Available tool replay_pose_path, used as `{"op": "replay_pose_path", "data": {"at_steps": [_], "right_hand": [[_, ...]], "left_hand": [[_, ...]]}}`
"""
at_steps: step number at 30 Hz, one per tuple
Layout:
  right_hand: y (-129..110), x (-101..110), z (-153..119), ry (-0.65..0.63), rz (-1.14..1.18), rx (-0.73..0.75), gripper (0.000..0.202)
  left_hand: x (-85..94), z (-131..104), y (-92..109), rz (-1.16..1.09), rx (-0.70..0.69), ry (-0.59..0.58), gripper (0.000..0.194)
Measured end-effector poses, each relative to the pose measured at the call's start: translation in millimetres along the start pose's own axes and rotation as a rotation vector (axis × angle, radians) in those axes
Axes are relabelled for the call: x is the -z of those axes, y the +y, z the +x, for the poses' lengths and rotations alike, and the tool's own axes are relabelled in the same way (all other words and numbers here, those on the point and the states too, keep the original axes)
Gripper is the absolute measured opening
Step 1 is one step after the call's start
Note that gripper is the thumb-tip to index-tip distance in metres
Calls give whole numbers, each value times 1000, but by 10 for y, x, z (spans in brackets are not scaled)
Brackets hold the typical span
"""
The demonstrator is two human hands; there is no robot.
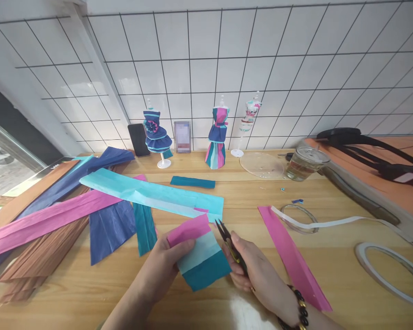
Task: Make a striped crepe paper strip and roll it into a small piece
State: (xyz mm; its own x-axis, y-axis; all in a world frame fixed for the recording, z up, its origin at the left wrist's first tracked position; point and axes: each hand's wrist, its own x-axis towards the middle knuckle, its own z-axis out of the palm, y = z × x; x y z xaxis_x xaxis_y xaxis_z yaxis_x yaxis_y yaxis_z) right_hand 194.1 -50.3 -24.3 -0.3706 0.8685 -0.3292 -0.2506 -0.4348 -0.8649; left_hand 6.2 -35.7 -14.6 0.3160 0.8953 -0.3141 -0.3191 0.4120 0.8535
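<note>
Near the bottom centre, my left hand (165,261) pinches a joined paper piece (201,252) with pink, pale aqua and teal bands. Just right of that piece, my right hand (256,270) grips small black thread snips (232,245), their two blade tips apart and pointing up and left. The tips are beside the lower right end of a long light-blue paper strip (151,192). To the right of my right hand lies a pink strip (292,256). A short teal strip (192,182) lies farther back on the wooden table.
Colored paper strips (62,206) overlap at left. Three small dress forms stand by the tiled wall: blue (156,133), multicolored (217,137) and white (251,117). A phone (138,140), a lidded cup (304,165) and tape rolls (363,256) are also on the table.
</note>
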Motion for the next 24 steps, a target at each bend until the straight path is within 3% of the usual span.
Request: {"op": "replay_pose_path", "data": {"at_steps": [6, 12, 15, 24], "right_hand": [[-57, 51, -2, 51, 52, 3, 44], [-44, 1, -40, -138, -40, -13, 45], [-64, -32, -49, -169, -81, -16, 46], [-24, -26, -27, -55, -115, 13, 51]], "left_hand": [[11, -5, 38, -44, 50, -9, 22], [-27, -35, 81, -143, 37, -8, 17], [-42, -35, 71, -106, 36, -25, 18], [-64, 0, -42, 71, 41, -120, 25]]}}
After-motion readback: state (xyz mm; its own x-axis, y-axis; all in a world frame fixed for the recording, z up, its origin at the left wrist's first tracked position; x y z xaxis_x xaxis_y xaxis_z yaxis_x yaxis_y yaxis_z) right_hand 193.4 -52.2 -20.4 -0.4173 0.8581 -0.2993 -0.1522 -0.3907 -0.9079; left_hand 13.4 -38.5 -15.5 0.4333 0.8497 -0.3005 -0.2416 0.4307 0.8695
